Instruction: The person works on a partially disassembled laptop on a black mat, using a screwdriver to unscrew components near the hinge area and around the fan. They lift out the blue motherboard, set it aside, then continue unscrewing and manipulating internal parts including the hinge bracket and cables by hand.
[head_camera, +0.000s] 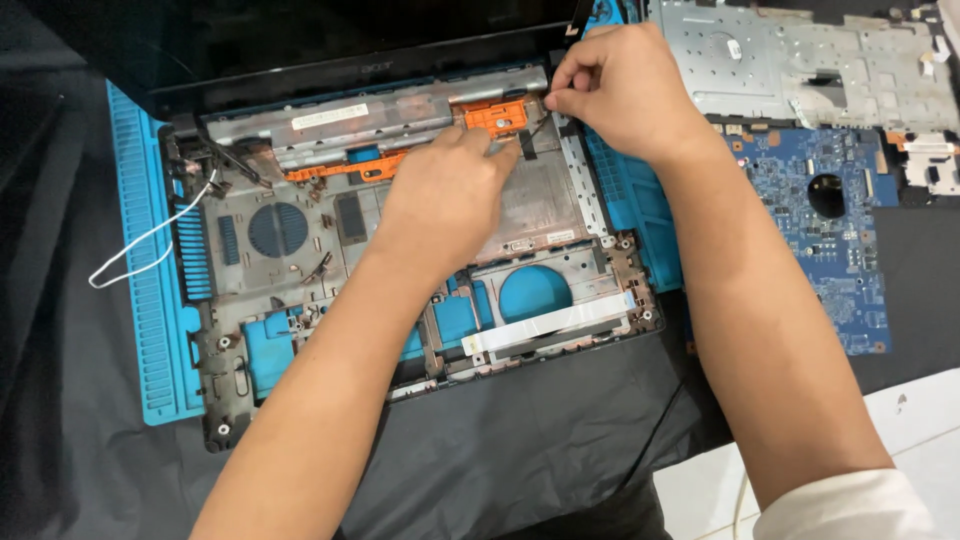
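- Nearest you, a black cloth (520, 450) covers the work surface, and your two forearms cross it toward the far side.
- On the cloth lies a ribbed blue plastic mat (160, 330), and on that the stripped grey plastic laptop base shell (300, 250), its near edge crossed by a flat white ribbon cable (550, 325).
- A loose thin white wire (140, 245) loops out over the left edge of the shell.
- Your left hand (445, 195) lies palm down in the middle of the shell, fingertips pressed on the surface just beside the small orange circuit strip (495, 115) at the far edge.
- Your right hand (625, 90) is closed in a pinch on a thin dark cable (527, 135) at the shell's far right corner, near the hinge.
- You appear to be freeing or routing that cable beside the orange strip; the next move likely calls for a gentle, straight pull while the left hand keeps the shell down.
- Far right, a blue circuit board (830, 250) and a silver metal frame plate (800, 60) lie aside.
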